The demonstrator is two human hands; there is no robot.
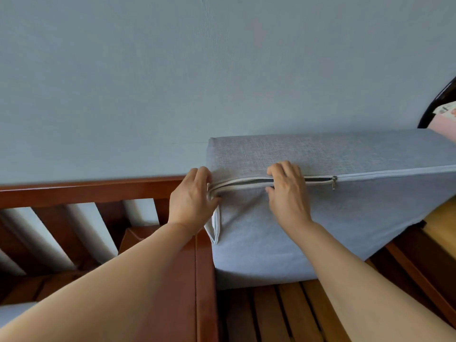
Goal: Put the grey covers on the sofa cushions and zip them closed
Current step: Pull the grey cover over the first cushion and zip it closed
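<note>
A sofa cushion in a grey woven cover [345,213] stands on edge on the wooden sofa frame, its zipper side facing me. The zipper [246,182] runs along that side; it gapes open on the left part and is closed to the right of the metal slider [334,181]. My left hand [192,196] grips the cover's left corner at the zipper's end. My right hand [287,191] pinches the two zipper edges together, left of the slider and apart from it.
The reddish wooden sofa frame has a back rail [86,191] at left, an arm rail [206,292] in front and seat slats [283,314] below. A pale blue wall [222,70] rises behind. A dark curved object [439,99] sits at the right edge.
</note>
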